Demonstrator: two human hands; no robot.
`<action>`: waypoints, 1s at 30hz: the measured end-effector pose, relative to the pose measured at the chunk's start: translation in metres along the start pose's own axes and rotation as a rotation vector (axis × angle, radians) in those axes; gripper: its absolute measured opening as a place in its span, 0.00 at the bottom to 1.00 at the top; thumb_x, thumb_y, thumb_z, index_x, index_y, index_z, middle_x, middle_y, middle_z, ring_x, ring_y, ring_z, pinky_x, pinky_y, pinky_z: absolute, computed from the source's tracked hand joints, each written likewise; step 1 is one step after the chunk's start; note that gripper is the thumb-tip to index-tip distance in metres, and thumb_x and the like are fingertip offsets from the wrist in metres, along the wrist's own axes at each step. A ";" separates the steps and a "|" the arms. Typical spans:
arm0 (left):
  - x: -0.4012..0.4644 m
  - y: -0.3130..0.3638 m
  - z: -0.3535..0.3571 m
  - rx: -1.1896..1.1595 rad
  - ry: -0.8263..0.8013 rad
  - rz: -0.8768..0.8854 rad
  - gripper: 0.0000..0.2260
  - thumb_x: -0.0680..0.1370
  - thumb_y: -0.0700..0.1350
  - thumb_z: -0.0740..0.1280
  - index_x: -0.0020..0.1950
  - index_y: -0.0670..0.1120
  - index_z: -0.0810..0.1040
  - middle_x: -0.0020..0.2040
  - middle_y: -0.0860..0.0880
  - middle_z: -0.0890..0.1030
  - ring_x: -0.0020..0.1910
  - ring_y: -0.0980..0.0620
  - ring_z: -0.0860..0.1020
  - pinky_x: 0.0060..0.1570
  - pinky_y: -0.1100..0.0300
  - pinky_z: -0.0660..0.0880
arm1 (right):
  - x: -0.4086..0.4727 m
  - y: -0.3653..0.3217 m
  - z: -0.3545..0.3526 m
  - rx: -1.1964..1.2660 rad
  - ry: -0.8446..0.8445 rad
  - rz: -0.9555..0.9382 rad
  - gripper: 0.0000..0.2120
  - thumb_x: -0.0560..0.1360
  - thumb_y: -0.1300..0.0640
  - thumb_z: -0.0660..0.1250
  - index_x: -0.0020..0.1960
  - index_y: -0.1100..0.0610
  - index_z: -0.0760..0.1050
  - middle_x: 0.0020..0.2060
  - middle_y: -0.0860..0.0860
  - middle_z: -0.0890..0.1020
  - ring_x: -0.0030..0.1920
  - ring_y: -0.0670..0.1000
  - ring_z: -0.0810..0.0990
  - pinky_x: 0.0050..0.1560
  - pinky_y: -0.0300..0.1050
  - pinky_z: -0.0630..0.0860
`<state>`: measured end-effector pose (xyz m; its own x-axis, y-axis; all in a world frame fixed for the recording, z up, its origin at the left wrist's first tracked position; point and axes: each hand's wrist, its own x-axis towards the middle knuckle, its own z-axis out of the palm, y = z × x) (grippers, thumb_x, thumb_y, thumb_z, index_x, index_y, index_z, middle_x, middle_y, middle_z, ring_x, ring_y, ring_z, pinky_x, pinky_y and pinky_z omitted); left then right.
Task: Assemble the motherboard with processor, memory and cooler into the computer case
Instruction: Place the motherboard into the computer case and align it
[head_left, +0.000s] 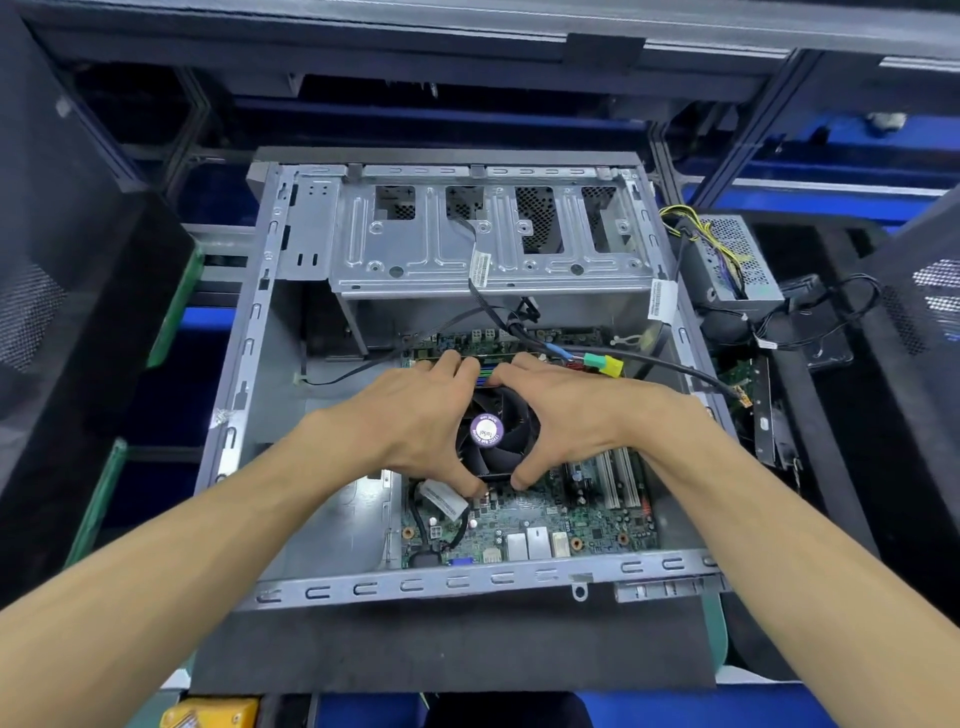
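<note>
A: Start nearest. What do you see at six o'clock?

B: The bottom rail of the computer case (467, 582), lying open side up on a dark mat (441, 639). Just beyond it the motherboard (571, 525) sits inside the case, at about five o'clock on the case floor, its rear ports against that near rail.

A: And the hands?

B: Both are on the cooler (493, 428), which sits on the board's far half. The left hand (410, 415) wraps it from nine o'clock, the right hand (566, 415) from three. Thumbs curl under the near edge, fingers hook over the far edge beside the memory sticks (485, 375). So both grip the cooler, neither spread flat.

A: Which hand is nearer the thing?

B: Neither; they mirror each other and the fan hub lies dead between them. The board's long axis seems to run six to twelve, so my guess is that any seating shift goes along that line, toward the near rail.

A: Farther out?

B: A loose cable with a yellow connector (605, 364) lies at two o'clock just past the right fingers. It could snag. Beyond that, the drive cage (488, 234) spans twelve o'clock, and a power supply (732, 260) rests outside the case at two.
</note>
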<state>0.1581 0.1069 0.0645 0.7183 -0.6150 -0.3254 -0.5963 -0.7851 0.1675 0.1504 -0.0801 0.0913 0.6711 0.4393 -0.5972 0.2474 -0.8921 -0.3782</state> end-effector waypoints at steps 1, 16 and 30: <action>0.000 0.000 0.000 0.001 -0.007 0.000 0.42 0.55 0.73 0.72 0.55 0.51 0.59 0.48 0.52 0.64 0.47 0.48 0.71 0.45 0.55 0.71 | 0.000 0.000 0.000 0.000 0.000 -0.001 0.51 0.63 0.43 0.82 0.76 0.53 0.57 0.65 0.50 0.65 0.66 0.51 0.68 0.68 0.51 0.70; -0.006 0.009 0.000 -0.021 -0.023 -0.028 0.46 0.55 0.72 0.75 0.61 0.47 0.63 0.56 0.47 0.70 0.54 0.45 0.74 0.45 0.54 0.69 | 0.004 0.000 0.001 -0.061 -0.080 0.032 0.55 0.62 0.41 0.81 0.77 0.49 0.51 0.74 0.54 0.61 0.75 0.57 0.61 0.73 0.55 0.66; -0.032 0.005 -0.019 -0.094 0.038 -0.179 0.26 0.77 0.65 0.62 0.69 0.52 0.68 0.64 0.52 0.71 0.62 0.51 0.73 0.51 0.53 0.73 | 0.002 0.000 0.005 -0.012 -0.111 0.033 0.55 0.63 0.39 0.81 0.78 0.47 0.51 0.74 0.53 0.59 0.76 0.56 0.59 0.74 0.56 0.64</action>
<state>0.1392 0.1211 0.0934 0.8241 -0.4655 -0.3228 -0.4226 -0.8846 0.1971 0.1483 -0.0788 0.0862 0.5978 0.4181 -0.6840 0.2349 -0.9071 -0.3492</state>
